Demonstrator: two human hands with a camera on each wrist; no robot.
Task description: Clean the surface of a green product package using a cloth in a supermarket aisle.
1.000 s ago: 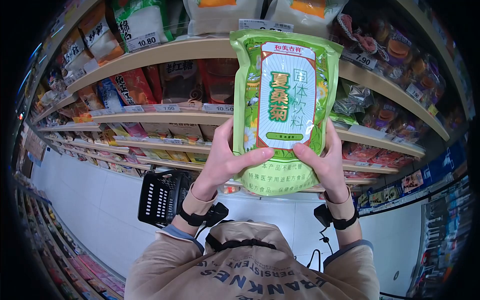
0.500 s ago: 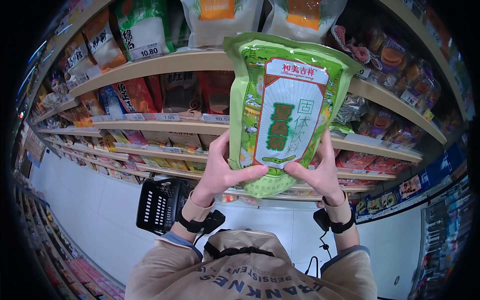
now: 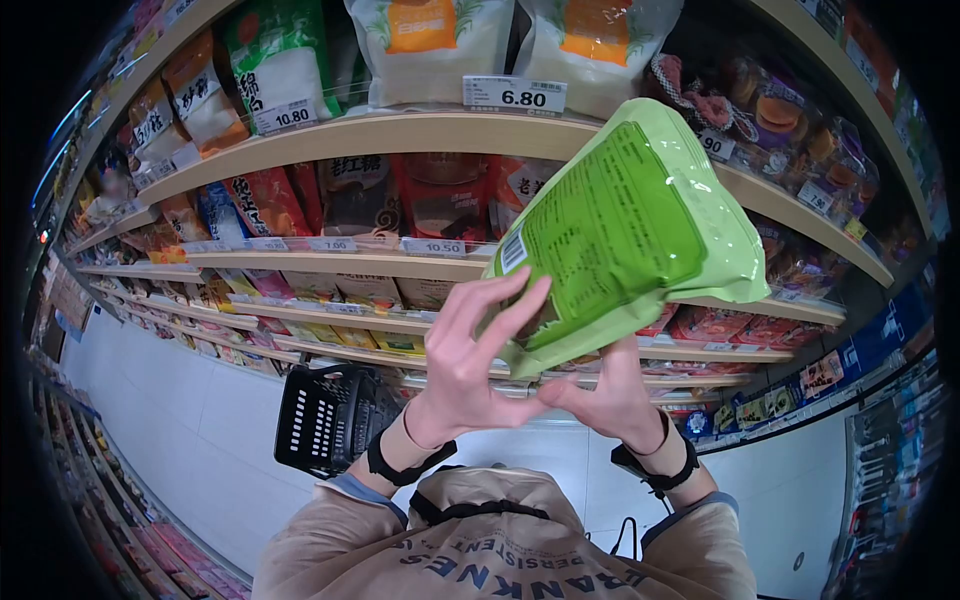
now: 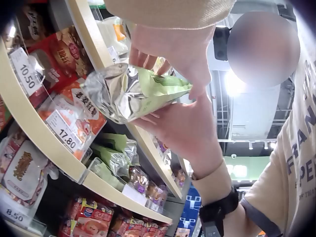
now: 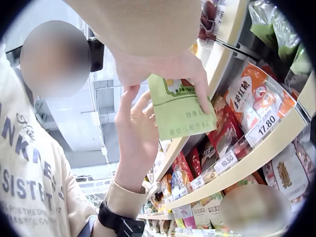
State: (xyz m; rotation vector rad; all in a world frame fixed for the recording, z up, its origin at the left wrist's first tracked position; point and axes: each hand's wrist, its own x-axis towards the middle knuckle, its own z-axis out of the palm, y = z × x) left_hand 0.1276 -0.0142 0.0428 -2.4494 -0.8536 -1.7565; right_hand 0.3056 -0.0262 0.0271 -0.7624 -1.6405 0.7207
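A light green pouch of drink powder [image 3: 620, 235] is up in front of the shelves, tilted, its printed back and barcode toward the head camera. My left hand [image 3: 462, 360] holds its lower left edge, fingers laid over the back panel. Beneath the pouch, my right hand [image 3: 612, 395] grips the bottom part, most of its fingers hidden behind it. Both thumbs come together below the pouch. The left wrist view shows the pouch's shiny silver end [image 4: 116, 94] between the hands. In the right wrist view, a right-hand finger lies across the front panel [image 5: 180, 116].
Curved shelves [image 3: 370, 133] hold bags of sugar [image 3: 430, 60] and other packets behind price tags [image 3: 513, 95]. A black shopping basket [image 3: 305, 415] stands on the pale floor [image 3: 190, 400] at left. More shelving [image 3: 890, 500] lines the right side.
The pouch has turned over from its front to its back and now leans to the right. My left fingers have moved onto the back panel, and the right hand has shifted underneath.
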